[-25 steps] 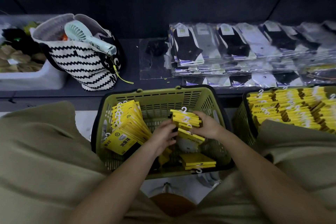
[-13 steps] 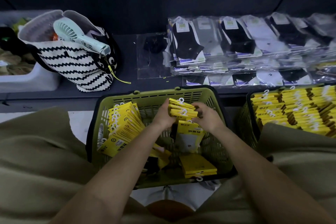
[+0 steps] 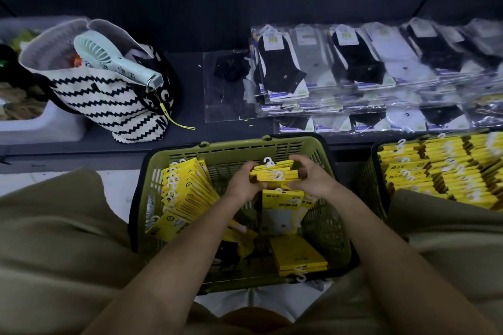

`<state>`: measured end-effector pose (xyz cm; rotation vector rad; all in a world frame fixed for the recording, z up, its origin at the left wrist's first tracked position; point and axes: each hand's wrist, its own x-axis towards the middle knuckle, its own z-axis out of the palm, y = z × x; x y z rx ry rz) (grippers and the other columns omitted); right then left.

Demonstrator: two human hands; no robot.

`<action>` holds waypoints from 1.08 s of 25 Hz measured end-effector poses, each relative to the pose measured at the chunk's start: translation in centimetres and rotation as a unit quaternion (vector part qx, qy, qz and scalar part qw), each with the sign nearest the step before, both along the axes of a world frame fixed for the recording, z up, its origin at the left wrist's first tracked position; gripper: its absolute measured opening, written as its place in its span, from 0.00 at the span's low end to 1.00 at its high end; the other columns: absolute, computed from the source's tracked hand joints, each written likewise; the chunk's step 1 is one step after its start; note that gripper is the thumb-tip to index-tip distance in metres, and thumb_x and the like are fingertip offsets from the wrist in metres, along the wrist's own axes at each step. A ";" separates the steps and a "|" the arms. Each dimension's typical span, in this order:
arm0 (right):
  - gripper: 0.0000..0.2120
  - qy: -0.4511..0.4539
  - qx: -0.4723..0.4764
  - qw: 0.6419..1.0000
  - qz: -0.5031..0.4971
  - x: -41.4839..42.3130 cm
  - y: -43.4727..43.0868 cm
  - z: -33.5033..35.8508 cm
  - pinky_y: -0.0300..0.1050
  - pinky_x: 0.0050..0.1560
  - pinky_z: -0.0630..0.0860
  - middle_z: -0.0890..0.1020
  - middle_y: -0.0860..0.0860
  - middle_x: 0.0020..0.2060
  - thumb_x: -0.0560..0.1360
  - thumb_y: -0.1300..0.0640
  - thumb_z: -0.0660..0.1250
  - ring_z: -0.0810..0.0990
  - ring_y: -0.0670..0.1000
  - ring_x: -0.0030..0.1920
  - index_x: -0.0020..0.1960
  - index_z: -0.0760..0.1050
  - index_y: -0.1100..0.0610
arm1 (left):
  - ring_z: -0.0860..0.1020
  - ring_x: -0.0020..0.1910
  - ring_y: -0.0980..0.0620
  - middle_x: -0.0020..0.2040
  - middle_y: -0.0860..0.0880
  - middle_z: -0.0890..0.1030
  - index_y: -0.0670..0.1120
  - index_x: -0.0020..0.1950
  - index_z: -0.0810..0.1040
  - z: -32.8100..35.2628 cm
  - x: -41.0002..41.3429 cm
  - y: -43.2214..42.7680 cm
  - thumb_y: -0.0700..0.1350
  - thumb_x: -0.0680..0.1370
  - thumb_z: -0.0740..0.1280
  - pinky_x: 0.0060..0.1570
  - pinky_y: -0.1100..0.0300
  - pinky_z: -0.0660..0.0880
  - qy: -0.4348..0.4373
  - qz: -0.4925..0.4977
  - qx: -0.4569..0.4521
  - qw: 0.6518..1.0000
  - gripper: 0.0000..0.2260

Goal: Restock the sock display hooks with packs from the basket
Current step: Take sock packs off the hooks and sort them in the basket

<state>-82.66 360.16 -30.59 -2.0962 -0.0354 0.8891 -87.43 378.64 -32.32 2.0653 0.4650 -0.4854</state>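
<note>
A green basket (image 3: 234, 148) stands between my knees. A row of yellow sock packs (image 3: 187, 190) leans against its left wall, and a few loose packs (image 3: 298, 255) lie on its bottom. Above the basket's middle, my left hand (image 3: 242, 183) and my right hand (image 3: 311, 178) grip a small stack of yellow packs (image 3: 275, 174) from either side, white hooks pointing away from me. One pack (image 3: 283, 209) hangs down below the stack.
A second basket (image 3: 374, 171) full of yellow packs stands at the right. On the dark ledge beyond lie clear-bagged socks (image 3: 353, 68), a zigzag tote bag (image 3: 109, 100) with a hand fan (image 3: 114, 62), and a white bin (image 3: 40, 122) at far left.
Both hands have lifted the stack of packs higher and toward the basket's far wall. The left hand has come up from the basket floor onto the stack's left side.
</note>
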 end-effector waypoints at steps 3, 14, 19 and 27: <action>0.43 -0.001 0.022 1.000 -0.013 0.2 0.4 0.7 0.44 0.62 0.68 0.72 0.53 0.62 0.67 0.58 0.76 0.70 0.51 0.64 0.75 0.55 0.50 | 0.76 0.58 0.42 0.62 0.45 0.75 0.48 0.69 0.66 1.4 0.2 1.2 0.42 0.74 0.69 0.56 0.47 0.74 -0.018 -0.001 -0.028 0.999 0.24; 0.27 -0.129 0.214 0.966 -0.067 0.9 7.3 5.8 0.39 0.56 0.74 0.79 0.55 0.57 0.72 0.64 0.71 0.78 0.50 0.55 0.67 0.63 0.61 | 0.74 0.54 0.61 0.57 0.55 0.74 0.48 0.66 0.61 9.8 0.6 5.1 0.41 0.78 0.64 0.52 0.69 0.73 -0.166 0.077 -0.214 0.960 0.19; 0.31 -0.168 0.219 0.959 -0.067 2.6 8.3 9.2 0.40 0.51 0.76 0.81 0.50 0.51 0.64 0.62 0.78 0.80 0.48 0.52 0.61 0.66 0.55 | 0.76 0.53 0.56 0.55 0.50 0.76 0.45 0.65 0.63 14.0 1.7 5.3 0.35 0.75 0.67 0.55 0.62 0.75 -0.232 0.056 -0.210 0.948 0.21; 0.17 -0.249 0.247 0.925 -0.143 6.1 10.6 16.5 0.45 0.46 0.79 0.84 0.47 0.42 0.63 0.56 0.79 0.83 0.48 0.45 0.46 0.74 0.50 | 0.79 0.55 0.54 0.57 0.51 0.79 0.50 0.66 0.65 20.8 4.7 9.0 0.42 0.68 0.75 0.53 0.59 0.78 -0.286 0.047 -0.237 0.927 0.30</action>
